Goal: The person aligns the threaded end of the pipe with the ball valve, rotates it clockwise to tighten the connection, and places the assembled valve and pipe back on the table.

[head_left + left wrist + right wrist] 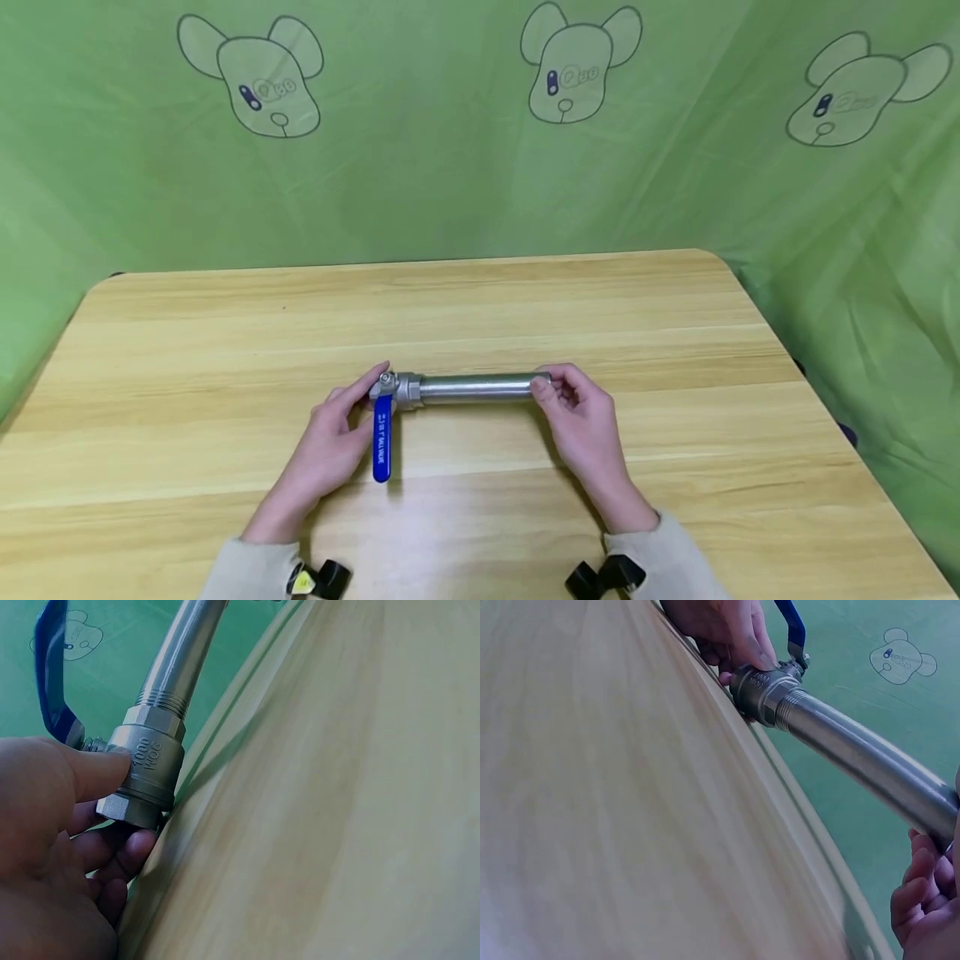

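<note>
1. Head view: over the wooden table (487, 321), your left hand (335, 437) grips the ball valve (408, 390), and your right hand (588, 421) pinches the far end of the steel pipe (476, 387). The blue lever (382, 442) points back towards you. Valve and pipe sit in line, so joining them looks well along.
2. Left wrist view: your thumb presses the valve body. A few threads (162, 702) show outside it, so the pipe seems partly screwed in; tightness you cannot tell.
3. Right wrist view: your fingers curl under the pipe's end; setting the piece down is not yet done.
</note>
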Tool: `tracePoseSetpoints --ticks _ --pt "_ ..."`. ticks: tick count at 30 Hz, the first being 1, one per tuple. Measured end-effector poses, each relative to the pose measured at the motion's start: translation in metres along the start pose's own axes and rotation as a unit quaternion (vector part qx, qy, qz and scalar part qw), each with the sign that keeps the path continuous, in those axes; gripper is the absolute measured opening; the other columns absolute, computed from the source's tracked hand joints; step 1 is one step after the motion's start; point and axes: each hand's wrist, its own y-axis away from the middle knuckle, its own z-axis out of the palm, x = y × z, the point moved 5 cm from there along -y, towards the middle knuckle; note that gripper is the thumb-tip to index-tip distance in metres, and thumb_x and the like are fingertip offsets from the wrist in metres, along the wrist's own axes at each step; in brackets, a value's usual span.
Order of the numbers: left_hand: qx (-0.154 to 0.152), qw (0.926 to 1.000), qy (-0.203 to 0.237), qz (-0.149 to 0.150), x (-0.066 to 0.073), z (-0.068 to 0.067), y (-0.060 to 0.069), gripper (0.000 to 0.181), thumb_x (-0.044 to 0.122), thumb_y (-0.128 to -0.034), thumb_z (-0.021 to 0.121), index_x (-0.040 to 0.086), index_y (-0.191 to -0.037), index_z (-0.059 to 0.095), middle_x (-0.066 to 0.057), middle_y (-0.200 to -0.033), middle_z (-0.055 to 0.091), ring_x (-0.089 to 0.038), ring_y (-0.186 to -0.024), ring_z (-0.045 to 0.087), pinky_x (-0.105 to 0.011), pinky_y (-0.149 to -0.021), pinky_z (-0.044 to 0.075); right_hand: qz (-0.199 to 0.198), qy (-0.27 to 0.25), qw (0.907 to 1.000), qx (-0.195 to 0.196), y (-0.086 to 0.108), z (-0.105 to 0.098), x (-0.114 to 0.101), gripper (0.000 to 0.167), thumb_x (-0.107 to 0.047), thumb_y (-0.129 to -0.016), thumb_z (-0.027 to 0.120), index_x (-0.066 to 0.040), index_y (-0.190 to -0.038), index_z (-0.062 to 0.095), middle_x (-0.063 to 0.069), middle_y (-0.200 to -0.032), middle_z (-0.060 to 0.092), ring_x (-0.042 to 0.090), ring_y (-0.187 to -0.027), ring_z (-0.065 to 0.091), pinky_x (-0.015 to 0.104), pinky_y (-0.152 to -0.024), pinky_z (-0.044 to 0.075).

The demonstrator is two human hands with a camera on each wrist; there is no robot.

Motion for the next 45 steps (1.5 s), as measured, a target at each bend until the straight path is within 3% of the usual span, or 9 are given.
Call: tracePoseSetpoints --ticks 3,6,9,11,16,20,27,36,45 --pt "0.004 1.0 0.0 0.002 0.0005 0.0012 -0.0005 0.062 0.015 -0.1073 0.065 0.025 -0.165 0.045 -0.012 -0.123 0.064 -0.022 -0.1 0.052 -0.047 -0.11 0.04 -0.012 -0.019 0.9995 -0.02 0.0004 0.0011 -0.0007 0.02 -0.015 -0.103 0.074 -0.003 -0.119 0.073 0.006 -0.095 0.065 0.012 -0.081 0.056 0.02 -0.07 0.049" --pt "0.012 0.9999 -0.003 0.003 0.0012 0.0016 -0.0009 0.061 0.019 -0.1074 0.066 0.024 -0.165 0.046 -0.012 -0.122 0.066 -0.025 -0.109 0.055 -0.056 -0.124 0.027 -0.037 -0.057 0.9967 -0.045 0.001 0.0018 -0.0024 0.036 -0.007 -0.097 0.078 -0.004 -0.131 0.068 0.008 -0.105 0.063 0.012 -0.088 0.059 0.018 -0.075 0.054" --pt "0.014 0.9999 -0.008 -0.001 0.0016 0.0013 -0.0007 0.059 0.021 -0.1078 0.065 0.025 -0.164 0.047 -0.012 -0.122 0.065 -0.027 -0.115 0.055 -0.054 -0.119 0.031 -0.056 -0.083 0.993 -0.063 0.0012 0.0022 -0.0038 0.05 -0.001 -0.092 0.081 -0.006 -0.138 0.064 0.009 -0.11 0.061 0.012 -0.092 0.06 0.016 -0.079 0.056" --pt "0.014 0.9999 -0.009 -0.004 0.0014 0.0009 -0.0003 0.058 0.021 -0.1083 0.064 0.027 -0.163 0.048 -0.011 -0.122 0.065 -0.026 -0.114 0.054 -0.048 -0.112 0.035 -0.057 -0.09 0.9923 -0.063 0.0011 0.0021 -0.0045 0.048 0.0 -0.092 0.081 -0.006 -0.137 0.065 0.01 -0.111 0.062 0.012 -0.093 0.061 0.017 -0.081 0.057" --pt "0.013 0.9998 -0.011 -0.009 0.0007 0.0016 -0.0002 0.057 0.018 -0.1084 0.063 0.028 -0.163 0.049 -0.01 -0.122 0.064 -0.025 -0.111 0.052 -0.038 -0.099 0.037 -0.027 -0.08 0.9954 -0.046 0.0022 0.0008 -0.0045 0.038 -0.006 -0.093 0.082 -0.006 -0.13 0.07 0.01 -0.103 0.064 0.012 -0.088 0.061 0.018 -0.077 0.055" --pt "0.016 0.9997 -0.016 -0.005 0.0001 0.0021 -0.0011 0.059 0.013 -0.1068 0.064 0.025 -0.162 0.049 -0.01 -0.12 0.064 -0.024 -0.107 0.052 -0.04 -0.102 0.036 -0.005 -0.063 0.9974 -0.034 0.0021 0.001 -0.0027 0.034 -0.013 -0.095 0.083 -0.005 -0.125 0.072 0.006 -0.098 0.065 0.011 -0.084 0.06 0.018 -0.073 0.054" --pt "0.021 0.9996 -0.018 0.007 0.0011 0.0006 -0.0034 0.061 0.008 -0.104 0.065 0.025 -0.161 0.051 -0.01 -0.12 0.065 -0.022 -0.099 0.048 -0.038 -0.094 0.035 0.033 -0.021 0.999 -0.02 -0.0014 0.0017 0.0009 0.035 -0.028 -0.096 0.083 -0.005 -0.121 0.074 0.008 -0.092 0.069 0.012 -0.073 0.065 0.021 -0.068 0.057" --pt "0.024 0.9994 -0.023 0.014 0.0026 0.0034 -0.0046 0.063 0.006 -0.1023 0.065 0.025 -0.161 0.051 -0.009 -0.12 0.065 -0.021 -0.098 0.049 -0.04 -0.1 0.034 0.022 0.015 0.9996 0.0 -0.0028 -0.0026 0.0018 0.033 -0.026 -0.095 0.084 -0.007 -0.121 0.076 0.009 -0.099 0.068 0.015 -0.087 0.06 0.017 -0.074 0.052" --pt "0.022 0.9995 -0.02 0.011 0.003 0.0027 -0.0031 0.063 0.008 -0.1043 0.063 0.024 -0.163 0.048 -0.009 -0.117 0.064 -0.025 -0.105 0.051 -0.049 -0.112 0.033 0.016 -0.062 0.9977 -0.021 -0.0024 0.0001 0.0011 0.046 -0.013 -0.088 0.09 -0.008 -0.129 0.07 0.009 -0.101 0.065 0.012 -0.082 0.062 0.019 -0.073 0.057"
